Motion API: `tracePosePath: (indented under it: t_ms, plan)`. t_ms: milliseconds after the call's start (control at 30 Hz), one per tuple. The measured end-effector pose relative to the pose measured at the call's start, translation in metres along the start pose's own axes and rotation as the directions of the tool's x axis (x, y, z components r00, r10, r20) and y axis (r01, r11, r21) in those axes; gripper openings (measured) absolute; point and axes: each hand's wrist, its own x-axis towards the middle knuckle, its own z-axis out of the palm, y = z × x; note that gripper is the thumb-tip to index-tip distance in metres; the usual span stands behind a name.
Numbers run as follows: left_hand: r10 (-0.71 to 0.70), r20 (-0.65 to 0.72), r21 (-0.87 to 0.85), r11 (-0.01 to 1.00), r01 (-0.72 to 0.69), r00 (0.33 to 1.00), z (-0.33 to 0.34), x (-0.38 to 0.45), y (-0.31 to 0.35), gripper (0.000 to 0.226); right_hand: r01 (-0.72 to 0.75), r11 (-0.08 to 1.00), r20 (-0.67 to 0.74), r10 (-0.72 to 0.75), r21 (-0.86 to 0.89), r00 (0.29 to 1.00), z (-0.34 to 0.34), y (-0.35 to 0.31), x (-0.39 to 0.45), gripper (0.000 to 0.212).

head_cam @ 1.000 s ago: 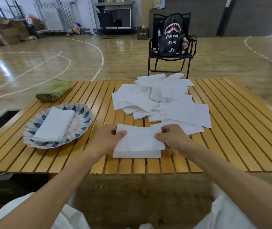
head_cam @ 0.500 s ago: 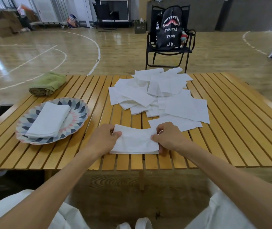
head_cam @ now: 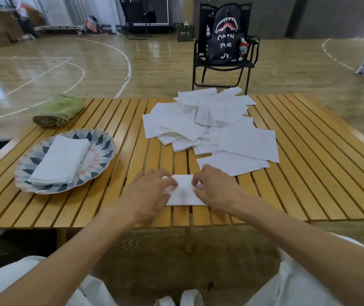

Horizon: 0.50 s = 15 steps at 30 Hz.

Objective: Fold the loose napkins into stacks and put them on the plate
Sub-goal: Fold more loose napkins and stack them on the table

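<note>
Seen from above, looking down at a slatted wooden worktop (head_cam: 309, 173) on a gym floor. Near the front edge, a folded napkin (head_cam: 184, 192), flat on the slats, pressed down from both sides: left hand (head_cam: 149, 194) over its left end, right hand (head_cam: 215, 188) over its right end. Fingers (head_cam: 170, 181) of the left hand laid out fairly straight across the paper; fingers (head_cam: 198, 178) of the right hand bent at the knuckles, tips down on the napkin, not clearly wrapped around it. Behind and to the right, a loose pile of unfolded napkins (head_cam: 212, 127), overlapping and spread toward the far edge. To the left, a patterned plate (head_cam: 101, 142) with a stack of folded napkins (head_cam: 60, 160) lying on it. Further back on the left, a rolled green towel (head_cam: 58, 110). Beyond the worktop, a black folding chair (head_cam: 220, 65) with a shark-mouth backpack (head_cam: 225, 32) on its seat.
</note>
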Motion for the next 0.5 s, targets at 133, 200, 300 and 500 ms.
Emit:
tracePosePath:
  t_ms: [133, 200, 300, 500]
  plan:
    - [-0.019, 0.043, -0.038, 0.999, 0.021, 0.999, 0.001, 0.002, 0.0, 0.036, -0.093, 0.988, -0.1, 0.106, 0.123, 0.989, -0.008, 0.018, 0.008, 0.02]
    - [-0.026, 0.059, -0.042, 0.999, 0.029, 0.998, 0.0, 0.001, 0.0, 0.037, -0.156, 0.983, -0.137, 0.168, 0.093, 0.976, -0.014, 0.037, 0.011, 0.028]
    - [-0.029, 0.07, -0.047, 0.998, 0.032, 0.997, -0.002, 0.0, 0.001, 0.036, -0.221, 0.975, -0.092, 0.219, -0.008, 0.971, -0.017, 0.058, 0.015, 0.032]
    - [-0.053, 0.061, -0.051, 0.997, 0.056, 0.997, -0.002, 0.003, 0.006, 0.035, -0.233, 0.972, -0.114, 0.236, 0.036, 0.965, -0.02, 0.058, 0.017, 0.008]
